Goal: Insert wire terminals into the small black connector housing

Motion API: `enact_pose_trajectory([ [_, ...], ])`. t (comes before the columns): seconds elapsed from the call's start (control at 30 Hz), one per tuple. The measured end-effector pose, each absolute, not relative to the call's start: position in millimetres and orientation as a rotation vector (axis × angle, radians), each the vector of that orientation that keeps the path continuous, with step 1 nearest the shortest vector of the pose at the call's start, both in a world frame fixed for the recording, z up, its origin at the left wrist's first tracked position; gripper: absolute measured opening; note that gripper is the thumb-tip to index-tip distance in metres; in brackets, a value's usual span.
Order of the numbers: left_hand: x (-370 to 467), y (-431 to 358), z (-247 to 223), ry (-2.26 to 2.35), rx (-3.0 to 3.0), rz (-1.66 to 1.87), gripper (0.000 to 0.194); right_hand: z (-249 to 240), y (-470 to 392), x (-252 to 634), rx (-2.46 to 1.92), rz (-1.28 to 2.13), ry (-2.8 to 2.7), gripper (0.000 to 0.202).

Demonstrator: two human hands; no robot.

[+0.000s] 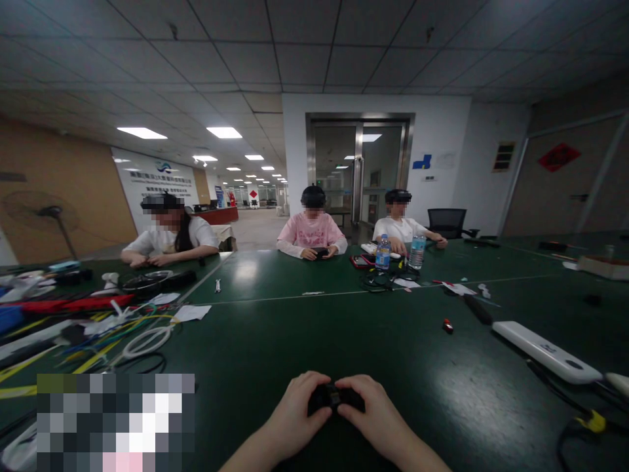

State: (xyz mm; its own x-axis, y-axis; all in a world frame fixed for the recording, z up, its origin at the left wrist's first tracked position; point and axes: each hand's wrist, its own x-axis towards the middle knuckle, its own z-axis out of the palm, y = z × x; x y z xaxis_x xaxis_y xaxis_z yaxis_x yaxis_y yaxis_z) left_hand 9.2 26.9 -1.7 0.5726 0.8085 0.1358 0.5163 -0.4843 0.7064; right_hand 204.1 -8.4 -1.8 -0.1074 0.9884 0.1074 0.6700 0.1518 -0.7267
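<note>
A small black object (335,396) is held between both hands, low in the middle of the head view and over the green table (275,347). Its exact kind is hard to make out, since fingers cover both of its ends. My left hand (301,408) is closed round its left end, thumb in front and fingers behind. On the other end, my right hand (372,408) grips in the same way. The two thumbs come close together near the object's middle.
Cables (147,342), papers (192,313) and tools crowd the left side. A small wrench (217,286) lies farther back. To the right are a white power strip (545,351), a small red item (447,326) and two bottles (382,252). Several people sit across the table.
</note>
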Motion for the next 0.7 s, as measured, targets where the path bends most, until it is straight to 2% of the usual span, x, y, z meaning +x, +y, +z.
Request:
enact_pose_trajectory([
  [0.7,9.8,29.3,-3.3,1.001,2.173,0.572,0.019,-3.6,-7.0,204.7,-1.580,0.677,-1.868,0.030],
])
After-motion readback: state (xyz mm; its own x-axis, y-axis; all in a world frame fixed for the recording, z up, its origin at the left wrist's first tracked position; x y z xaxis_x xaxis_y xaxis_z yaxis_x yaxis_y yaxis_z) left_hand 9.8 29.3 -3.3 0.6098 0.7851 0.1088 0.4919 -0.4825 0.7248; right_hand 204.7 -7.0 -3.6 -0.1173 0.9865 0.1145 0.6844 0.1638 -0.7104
